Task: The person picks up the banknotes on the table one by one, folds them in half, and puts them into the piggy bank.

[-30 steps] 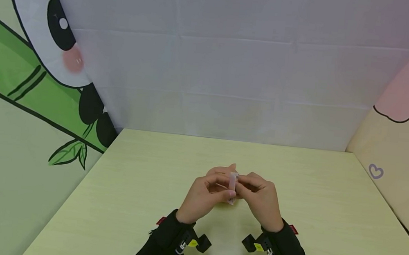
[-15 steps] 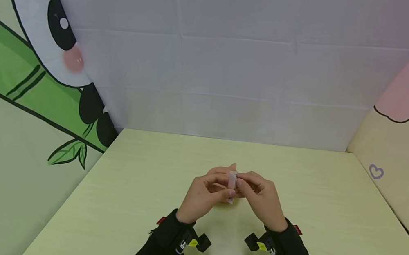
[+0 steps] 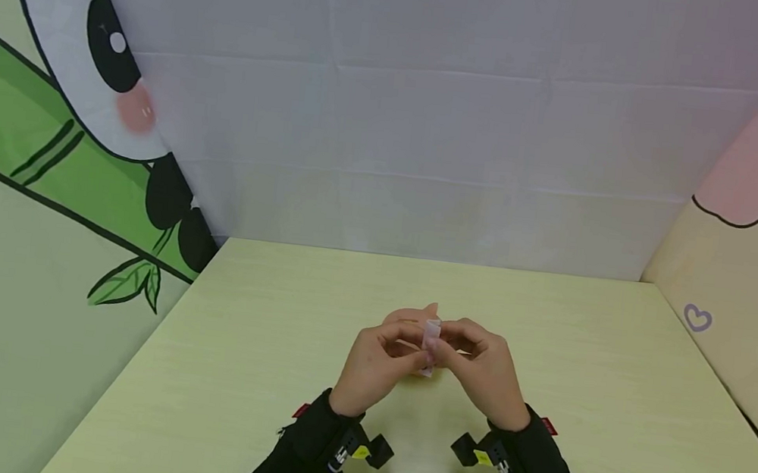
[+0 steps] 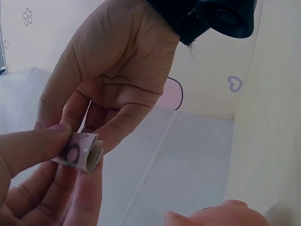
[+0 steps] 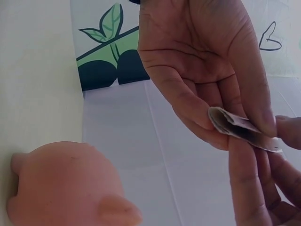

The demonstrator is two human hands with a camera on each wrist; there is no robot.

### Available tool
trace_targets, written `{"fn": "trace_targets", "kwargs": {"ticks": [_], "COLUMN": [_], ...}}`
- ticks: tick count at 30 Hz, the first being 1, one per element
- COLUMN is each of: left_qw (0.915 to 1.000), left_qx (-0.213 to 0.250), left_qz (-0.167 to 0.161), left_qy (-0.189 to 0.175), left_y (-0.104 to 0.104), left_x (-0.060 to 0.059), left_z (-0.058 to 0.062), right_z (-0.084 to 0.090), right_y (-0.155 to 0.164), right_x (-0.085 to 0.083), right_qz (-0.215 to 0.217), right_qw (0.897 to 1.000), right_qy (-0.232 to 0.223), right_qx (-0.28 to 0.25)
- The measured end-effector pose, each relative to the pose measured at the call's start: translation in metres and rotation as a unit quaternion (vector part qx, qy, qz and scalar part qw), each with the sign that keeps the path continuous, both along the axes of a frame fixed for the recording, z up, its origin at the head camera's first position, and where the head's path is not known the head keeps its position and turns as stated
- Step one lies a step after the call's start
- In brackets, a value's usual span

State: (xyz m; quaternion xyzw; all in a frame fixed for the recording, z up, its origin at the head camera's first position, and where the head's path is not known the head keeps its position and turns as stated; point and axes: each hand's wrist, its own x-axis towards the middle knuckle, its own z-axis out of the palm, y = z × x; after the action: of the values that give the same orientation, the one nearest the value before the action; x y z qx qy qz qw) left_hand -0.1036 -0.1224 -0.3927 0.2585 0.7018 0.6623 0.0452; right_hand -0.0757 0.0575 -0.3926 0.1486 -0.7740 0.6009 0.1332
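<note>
A small folded pink banknote [image 3: 430, 344] stands upright between my two hands above the middle of the table. My left hand [image 3: 417, 354] pinches it between thumb and fingers; the note [image 4: 82, 153] shows its rolled fold under the left thumb. My right hand [image 3: 445, 348] pinches the same note [image 5: 235, 127] from the other side. A pink piggy bank [image 3: 412, 316] sits on the table just behind the hands, mostly hidden by them in the head view. It shows beside the table in the right wrist view [image 5: 66, 183], and its ear [image 4: 221, 214] shows low in the left wrist view.
The pale yellow-green table [image 3: 235, 375] is bordered by a white cloth backdrop [image 3: 430, 135] at the back. A panda and bamboo panel [image 3: 50, 159] stands on the left and a pink and cream panel [image 3: 746, 264] on the right.
The right wrist has shifted slightly and its fingers have adjusted on the note. Both hands stay in the same place over the piggy bank.
</note>
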Motion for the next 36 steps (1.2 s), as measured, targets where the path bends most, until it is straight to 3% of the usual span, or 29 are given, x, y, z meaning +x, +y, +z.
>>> {"fn": "trace_targets", "kwargs": {"ticks": [13,27,36], "left_qw": [0.9999,1.0,0.9993], "left_qx": [0.01,0.001,-0.023], "left_qz": [-0.002,-0.001,-0.028], "left_qy": [-0.004,-0.007,0.005], "left_y": [0.0021,0.0021,-0.0001], "left_x": [-0.0016,-0.0033,-0.0058], "left_z": [-0.0016,-0.0024,-0.0039], "right_z": [-0.0007,-0.0029,0.0011], "right_y": [-0.0008,-0.002,0.0035], "right_x": [-0.0026,-0.0045,-0.0042], "right_qz": [0.028,0.036,0.001], "right_qw": [0.999,0.998,0.998], "right_qy": [-0.002,0.01,0.019], "right_qx": [-0.042,-0.055,-0.052]}}
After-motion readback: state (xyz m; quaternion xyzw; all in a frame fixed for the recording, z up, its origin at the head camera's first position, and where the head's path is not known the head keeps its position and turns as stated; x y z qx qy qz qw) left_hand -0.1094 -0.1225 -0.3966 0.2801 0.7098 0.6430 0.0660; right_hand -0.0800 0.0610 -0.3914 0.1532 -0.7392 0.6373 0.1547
